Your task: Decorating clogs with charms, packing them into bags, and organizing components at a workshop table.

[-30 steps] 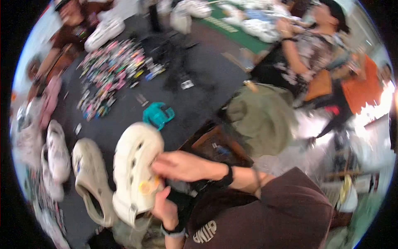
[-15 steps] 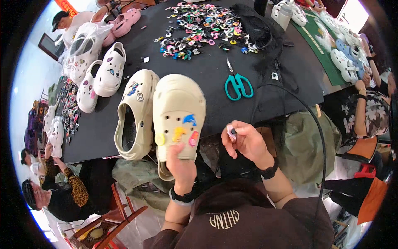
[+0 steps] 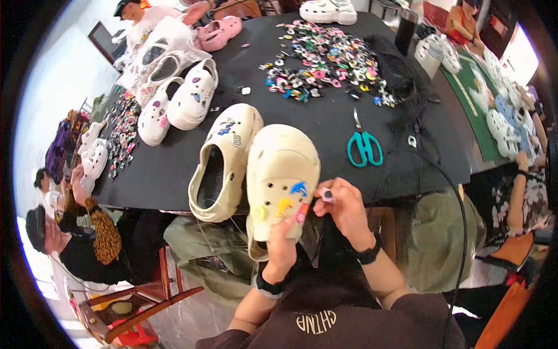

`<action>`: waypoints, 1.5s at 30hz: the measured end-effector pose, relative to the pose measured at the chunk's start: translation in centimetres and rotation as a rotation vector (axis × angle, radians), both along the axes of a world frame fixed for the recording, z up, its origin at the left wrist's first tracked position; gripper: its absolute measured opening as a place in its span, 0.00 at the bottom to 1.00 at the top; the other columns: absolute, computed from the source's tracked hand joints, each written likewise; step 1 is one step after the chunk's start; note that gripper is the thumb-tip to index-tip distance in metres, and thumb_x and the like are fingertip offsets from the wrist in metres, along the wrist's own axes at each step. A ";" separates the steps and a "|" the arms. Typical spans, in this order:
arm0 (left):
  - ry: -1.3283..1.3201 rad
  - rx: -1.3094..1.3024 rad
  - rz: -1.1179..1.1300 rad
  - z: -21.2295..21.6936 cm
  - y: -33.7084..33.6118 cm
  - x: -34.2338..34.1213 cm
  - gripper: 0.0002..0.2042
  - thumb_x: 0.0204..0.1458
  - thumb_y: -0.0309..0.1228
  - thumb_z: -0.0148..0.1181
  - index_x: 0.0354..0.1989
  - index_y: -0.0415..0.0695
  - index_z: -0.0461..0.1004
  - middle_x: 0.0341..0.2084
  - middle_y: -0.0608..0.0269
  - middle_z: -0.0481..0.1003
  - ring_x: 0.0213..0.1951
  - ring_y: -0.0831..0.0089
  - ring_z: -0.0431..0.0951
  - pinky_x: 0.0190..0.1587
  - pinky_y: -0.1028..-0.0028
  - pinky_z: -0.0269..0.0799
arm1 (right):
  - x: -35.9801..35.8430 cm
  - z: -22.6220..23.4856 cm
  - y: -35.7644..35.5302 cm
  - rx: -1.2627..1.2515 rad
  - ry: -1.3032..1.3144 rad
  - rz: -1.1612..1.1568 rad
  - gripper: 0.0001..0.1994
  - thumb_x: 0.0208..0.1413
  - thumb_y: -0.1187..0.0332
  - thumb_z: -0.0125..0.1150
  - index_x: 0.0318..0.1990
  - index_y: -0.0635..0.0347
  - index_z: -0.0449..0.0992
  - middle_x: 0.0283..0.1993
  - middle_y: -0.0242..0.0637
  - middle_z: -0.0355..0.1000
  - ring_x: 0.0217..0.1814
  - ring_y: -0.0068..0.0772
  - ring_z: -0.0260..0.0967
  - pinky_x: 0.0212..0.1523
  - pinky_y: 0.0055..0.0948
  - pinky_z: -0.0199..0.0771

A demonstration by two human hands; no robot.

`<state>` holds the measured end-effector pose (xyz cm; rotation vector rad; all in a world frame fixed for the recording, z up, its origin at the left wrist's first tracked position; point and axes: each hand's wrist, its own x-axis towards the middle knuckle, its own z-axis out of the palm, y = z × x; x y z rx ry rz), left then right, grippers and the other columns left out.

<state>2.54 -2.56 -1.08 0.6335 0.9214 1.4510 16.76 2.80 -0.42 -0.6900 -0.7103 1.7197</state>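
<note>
My left hand [image 3: 281,251] grips a cream clog [image 3: 282,154] near its heel end, thumb on top. The clog's holey upper faces me, with a blue dolphin charm [image 3: 299,189], an orange-yellow charm [image 3: 284,206], a pink charm [image 3: 301,213] and a pale yellow round charm [image 3: 258,213] on it. Just right of the clog, my right hand [image 3: 346,212] pinches a small pale shoe charm [image 3: 326,195] with a dark round back. Its picture side is hidden. A second cream clog [image 3: 234,136], with charms on it, lies on the table left of the held one.
Teal-handled scissors [image 3: 365,150] lie on the black table [image 3: 290,107], right of the clogs. A big heap of colourful charms [image 3: 331,61] spreads behind. Decorated white clogs [image 3: 193,96] stand to the left. A black cable [image 3: 452,189] runs down the right side. Other people work around the table.
The view has shifted, so the table's things sit further right in the picture. My right hand has brought the charm closer to the clog's right side. Both holds are unchanged.
</note>
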 end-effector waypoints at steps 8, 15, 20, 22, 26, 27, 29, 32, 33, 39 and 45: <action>0.292 0.120 -0.160 -0.1 -0.7 2.3 0.20 0.50 0.27 0.51 0.53 0.35 0.64 0.51 0.57 0.67 0.54 0.68 0.65 0.58 0.71 0.57 | 1.2 -0.7 -1.7 -0.032 0.277 -0.038 0.11 0.55 0.67 0.48 0.44 0.58 0.61 0.34 0.36 0.64 0.32 0.29 0.64 0.36 0.25 0.65; 0.428 0.148 -0.305 0.0 -0.7 3.3 0.29 0.46 0.30 0.60 0.56 0.36 0.58 0.52 0.53 0.63 0.52 0.64 0.63 0.54 0.68 0.60 | -0.6 -2.3 -0.8 0.097 -0.384 -0.339 0.27 0.53 0.69 0.58 0.56 0.58 0.51 0.38 0.30 0.55 0.41 0.21 0.53 0.43 0.23 0.60; 0.341 0.047 -0.278 -0.7 -0.8 3.5 0.28 0.45 0.29 0.59 0.56 0.36 0.59 0.51 0.54 0.64 0.52 0.65 0.63 0.54 0.69 0.60 | -0.8 -1.2 -1.0 0.192 -0.473 -0.332 0.24 0.57 0.67 0.50 0.58 0.62 0.51 0.42 0.34 0.59 0.42 0.24 0.55 0.47 0.26 0.59; 0.276 0.011 -0.267 -1.2 -0.9 3.5 0.27 0.45 0.28 0.59 0.56 0.36 0.60 0.51 0.55 0.64 0.52 0.66 0.64 0.54 0.70 0.60 | -1.3 -1.3 -1.3 0.232 -0.503 -0.368 0.23 0.58 0.66 0.47 0.58 0.64 0.50 0.45 0.37 0.60 0.45 0.26 0.57 0.49 0.27 0.60; 0.173 0.014 -0.202 -1.4 -1.1 3.8 0.26 0.44 0.26 0.57 0.55 0.36 0.61 0.50 0.57 0.65 0.52 0.67 0.65 0.54 0.71 0.60 | -1.9 -1.9 -1.6 0.322 -0.588 -0.475 0.23 0.61 0.62 0.39 0.59 0.68 0.51 0.52 0.46 0.61 0.53 0.34 0.60 0.54 0.32 0.60; 0.135 0.018 -0.178 -1.2 -1.0 4.0 0.26 0.44 0.25 0.56 0.55 0.36 0.61 0.50 0.57 0.65 0.52 0.67 0.65 0.55 0.71 0.60 | -1.9 -1.7 -1.5 0.323 -0.613 -0.471 0.24 0.62 0.60 0.38 0.59 0.68 0.51 0.54 0.48 0.60 0.55 0.37 0.60 0.55 0.34 0.59; 0.114 0.001 -0.149 -0.8 -0.7 4.0 0.25 0.43 0.25 0.54 0.53 0.35 0.62 0.49 0.57 0.66 0.51 0.66 0.66 0.54 0.71 0.60 | -2.3 -2.1 -1.0 0.316 -0.698 -0.530 0.25 0.61 0.56 0.37 0.58 0.69 0.56 0.53 0.50 0.62 0.54 0.40 0.61 0.54 0.34 0.61; 0.076 -0.025 -0.095 -0.4 -0.6 4.0 0.23 0.42 0.25 0.51 0.51 0.34 0.64 0.48 0.57 0.67 0.51 0.66 0.66 0.54 0.71 0.60 | -2.6 -1.4 -0.7 0.334 -0.801 -0.528 0.25 0.61 0.55 0.36 0.57 0.68 0.58 0.52 0.51 0.62 0.54 0.47 0.63 0.53 0.36 0.62; 0.059 -0.034 -0.073 -0.2 -0.6 3.9 0.23 0.42 0.25 0.51 0.51 0.34 0.64 0.48 0.57 0.67 0.51 0.66 0.66 0.54 0.71 0.60 | -2.7 -1.2 -0.6 0.373 -0.799 -0.525 0.25 0.61 0.56 0.36 0.57 0.68 0.58 0.52 0.51 0.62 0.53 0.47 0.63 0.53 0.37 0.62; -0.017 -0.044 0.060 0.1 -0.3 4.2 0.23 0.41 0.28 0.47 0.49 0.34 0.65 0.47 0.57 0.67 0.50 0.65 0.67 0.55 0.71 0.60 | -2.7 -0.8 -0.8 0.441 -0.889 -0.540 0.23 0.62 0.62 0.36 0.58 0.70 0.57 0.45 0.51 0.62 0.44 0.48 0.66 0.44 0.36 0.67; -0.030 0.002 0.264 -0.2 -0.3 4.3 0.23 0.38 0.30 0.42 0.46 0.34 0.66 0.45 0.55 0.68 0.47 0.62 0.68 0.54 0.69 0.61 | -3.2 -0.6 -1.1 0.405 -0.771 -0.520 0.20 0.62 0.67 0.35 0.57 0.69 0.59 0.46 0.48 0.64 0.46 0.43 0.66 0.48 0.33 0.65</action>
